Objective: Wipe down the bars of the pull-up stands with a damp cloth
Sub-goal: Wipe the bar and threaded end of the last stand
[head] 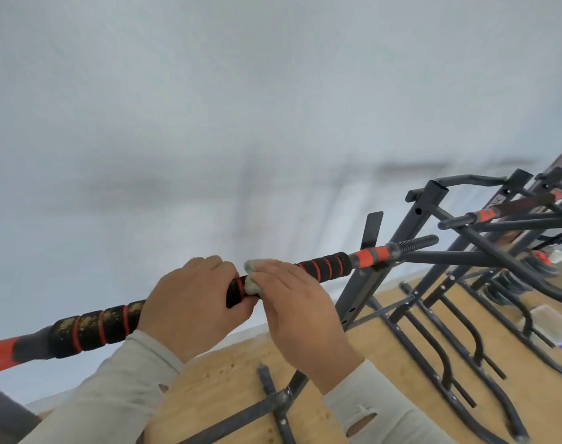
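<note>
Head view: both hands (cloth [252,277] under right) around bar [324,265].

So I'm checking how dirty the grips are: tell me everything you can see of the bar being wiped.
The bar runs aslant from lower left up to the right, fixed to a dark metal stand. It has orange ends, black foam grips with red spiral stripes, and a threaded dark tip. The left grip is flecked with yellowish grime. The left hand grips it; the right hand presses a pale cloth on it.
</note>
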The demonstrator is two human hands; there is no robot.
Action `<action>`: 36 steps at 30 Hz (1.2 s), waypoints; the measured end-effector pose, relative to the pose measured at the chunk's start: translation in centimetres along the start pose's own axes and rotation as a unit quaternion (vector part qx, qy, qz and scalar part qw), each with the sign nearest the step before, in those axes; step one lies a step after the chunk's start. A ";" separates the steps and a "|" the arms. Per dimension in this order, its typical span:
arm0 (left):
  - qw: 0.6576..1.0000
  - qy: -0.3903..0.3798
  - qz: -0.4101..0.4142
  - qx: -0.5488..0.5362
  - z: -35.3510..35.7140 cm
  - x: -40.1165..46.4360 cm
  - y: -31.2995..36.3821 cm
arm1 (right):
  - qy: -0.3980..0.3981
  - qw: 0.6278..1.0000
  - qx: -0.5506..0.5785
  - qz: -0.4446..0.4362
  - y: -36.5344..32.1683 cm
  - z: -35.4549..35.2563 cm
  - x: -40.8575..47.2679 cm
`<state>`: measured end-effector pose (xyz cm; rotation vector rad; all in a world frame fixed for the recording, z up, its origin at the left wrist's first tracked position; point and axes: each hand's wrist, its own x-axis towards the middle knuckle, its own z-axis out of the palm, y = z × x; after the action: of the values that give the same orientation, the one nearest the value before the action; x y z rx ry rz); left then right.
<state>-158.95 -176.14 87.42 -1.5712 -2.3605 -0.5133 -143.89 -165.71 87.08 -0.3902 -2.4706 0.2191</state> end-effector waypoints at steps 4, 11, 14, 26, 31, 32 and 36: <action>1.000 -0.005 -0.002 0.006 -0.2 -0.1 0.0 | -0.108 0.981 -0.146 0.065 6.2 -4.2 0.0; 1.000 -0.006 -0.002 0.017 -0.2 -0.1 0.4 | -0.062 0.959 -0.154 0.230 7.8 -7.0 0.3; 1.000 -0.007 -0.002 0.016 -0.3 -0.1 0.4 | 0.026 0.981 -0.046 0.185 4.2 -4.5 -0.2; 1.000 -0.025 -0.011 0.008 -1.0 -0.3 0.7 | -0.152 0.959 -0.201 0.131 5.9 -6.6 3.1; 0.996 -0.085 -0.025 0.003 -2.2 -0.1 0.9 | -0.109 0.986 -0.029 0.126 1.7 -2.9 1.7; 0.995 -0.092 -0.022 -0.007 -2.5 -0.2 0.8 | -0.100 0.984 0.007 0.144 1.7 -3.2 1.6; 0.999 -0.025 -0.005 -0.024 -4.1 -2.0 -1.6 | -0.134 0.982 0.028 0.129 2.8 -4.5 1.2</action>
<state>-159.57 -180.10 90.04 -1.6123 -2.4099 -0.5420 -141.49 -162.39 90.62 -0.6980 -2.6634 0.4746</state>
